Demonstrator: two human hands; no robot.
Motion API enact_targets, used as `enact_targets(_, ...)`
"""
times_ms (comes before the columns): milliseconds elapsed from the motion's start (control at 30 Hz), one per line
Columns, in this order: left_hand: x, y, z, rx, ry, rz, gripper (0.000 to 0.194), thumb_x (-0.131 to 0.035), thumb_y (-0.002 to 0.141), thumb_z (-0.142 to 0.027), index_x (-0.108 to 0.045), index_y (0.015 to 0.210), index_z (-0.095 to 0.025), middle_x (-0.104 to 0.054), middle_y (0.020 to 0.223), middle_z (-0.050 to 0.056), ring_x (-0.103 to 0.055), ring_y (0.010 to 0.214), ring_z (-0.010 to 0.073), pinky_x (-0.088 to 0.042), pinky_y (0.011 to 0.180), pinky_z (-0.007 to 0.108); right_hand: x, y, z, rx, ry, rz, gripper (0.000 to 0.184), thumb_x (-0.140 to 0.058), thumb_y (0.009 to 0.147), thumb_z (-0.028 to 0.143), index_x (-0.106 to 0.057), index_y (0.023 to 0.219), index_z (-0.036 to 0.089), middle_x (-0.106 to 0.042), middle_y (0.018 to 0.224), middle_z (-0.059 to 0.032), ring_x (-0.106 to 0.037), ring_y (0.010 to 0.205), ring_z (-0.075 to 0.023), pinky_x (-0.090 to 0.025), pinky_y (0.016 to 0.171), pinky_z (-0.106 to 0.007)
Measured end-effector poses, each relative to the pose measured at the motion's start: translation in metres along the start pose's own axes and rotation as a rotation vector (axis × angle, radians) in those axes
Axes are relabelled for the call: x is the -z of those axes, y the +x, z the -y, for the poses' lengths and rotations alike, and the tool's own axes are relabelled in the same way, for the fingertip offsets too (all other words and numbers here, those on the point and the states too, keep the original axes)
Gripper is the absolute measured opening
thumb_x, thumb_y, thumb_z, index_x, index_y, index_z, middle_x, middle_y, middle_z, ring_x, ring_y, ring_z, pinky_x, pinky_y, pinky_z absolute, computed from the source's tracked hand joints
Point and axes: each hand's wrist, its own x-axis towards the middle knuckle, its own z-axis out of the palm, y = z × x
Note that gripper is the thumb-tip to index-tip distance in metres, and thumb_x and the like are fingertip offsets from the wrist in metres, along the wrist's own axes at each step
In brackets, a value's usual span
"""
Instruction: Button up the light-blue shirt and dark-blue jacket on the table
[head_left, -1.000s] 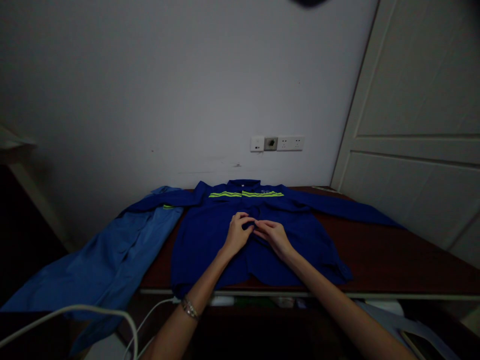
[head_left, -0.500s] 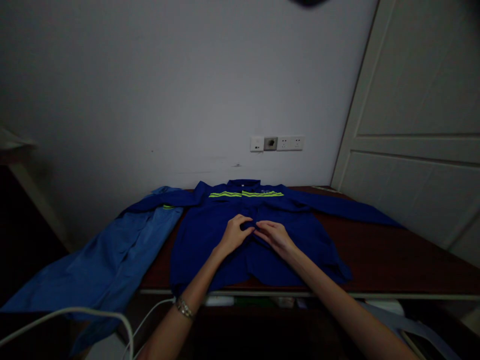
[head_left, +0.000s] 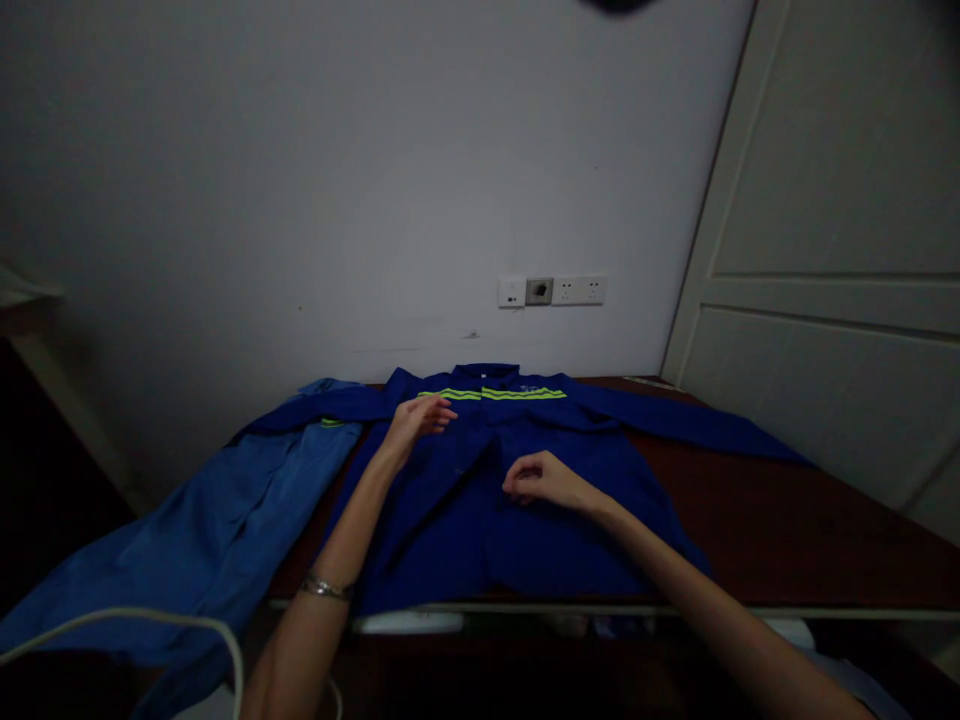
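A dark blue long-sleeved work jacket with yellow-green chest stripes lies front up, its collar toward the wall. Over its left half is my left hand, fingers loosely stretched and apart, nothing visible in them. My right hand is lower down, just right of the front opening, with its fingers curled in toward the thumb. Whether cloth is pinched in those fingertips is hidden. A raised fold runs slantwise through the cloth between the hands.
The jacket lies on a dark red-brown table against a wall with sockets. A lighter blue garment hangs over the left side. A pale cable loops at lower left. A white panelled door stands right.
My hands, together at the jacket's middle before, have parted. The left moved up and left; the right moved slightly down and its fingers curled. The jacket's lower left front has shifted left and nearer.
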Motion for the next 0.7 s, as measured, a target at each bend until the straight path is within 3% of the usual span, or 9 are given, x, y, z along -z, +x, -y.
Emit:
enact_targets(100, 0.013, 0.020, -0.008, 0.036, -0.048, 0.019, 0.035, -0.054, 0.077, -0.042, -0.060, 0.090, -0.011, -0.068, 0.083, 0.011, -0.065, 0.072, 0.0192, -0.051, 0.061, 0.026, 0.006, 0.008, 0.006, 0.014, -0.114, 0.124, 0.030, -0.066, 0.066, 0.041, -0.068, 0.074, 0.012, -0.066, 0.064, -0.0038, -0.059, 0.055, -0.0103, -0.046, 0.049, -0.018)
enact_targets(200, 0.018, 0.047, -0.007, 0.125, -0.027, -0.012, 0.026, -0.054, 0.077, -0.034, -0.059, 0.091, -0.012, -0.068, 0.084, 0.011, -0.065, 0.072, 0.0191, -0.052, 0.060, 0.026, 0.025, 0.029, 0.012, 0.023, -0.136, 0.104, 0.032, -0.062, 0.070, 0.044, -0.066, 0.073, 0.013, -0.067, 0.068, -0.0051, -0.059, 0.055, -0.0102, -0.046, 0.048, -0.018)
enact_targets(367, 0.028, 0.108, 0.012, 0.326, -0.112, -0.054, 0.019, -0.051, 0.079, -0.026, -0.055, 0.091, -0.012, -0.065, 0.089, 0.012, -0.065, 0.073, 0.0192, -0.053, 0.061, 0.029, 0.086, 0.089, 0.012, -0.003, -0.124, -0.121, 0.021, -0.065, 0.067, 0.033, -0.064, 0.068, 0.013, -0.066, 0.064, -0.0049, -0.058, 0.051, -0.0107, -0.046, 0.044, -0.018)
enact_targets(500, 0.030, 0.158, 0.040, 0.474, -0.112, -0.150, 0.017, -0.049, 0.082, -0.025, -0.050, 0.092, -0.012, -0.062, 0.087, 0.013, -0.063, 0.069, 0.0174, -0.054, 0.063, 0.030, 0.129, 0.147, -0.002, -0.116, -0.065, -0.361, 0.010, -0.066, 0.062, 0.020, -0.063, 0.069, 0.013, -0.064, 0.058, -0.0025, -0.058, 0.048, -0.0122, -0.046, 0.043, -0.020)
enact_targets(700, 0.013, 0.216, 0.090, 0.605, 0.017, -0.232, 0.034, -0.056, 0.078, -0.028, -0.043, 0.105, -0.012, -0.056, 0.095, 0.014, -0.062, 0.063, 0.0165, -0.053, 0.057, 0.030, 0.156, 0.219, -0.049, -0.243, -0.050, -0.559, 0.013, -0.067, 0.057, 0.009, -0.061, 0.068, 0.012, -0.057, 0.050, 0.0017, -0.058, 0.049, -0.0135, -0.047, 0.048, -0.023)
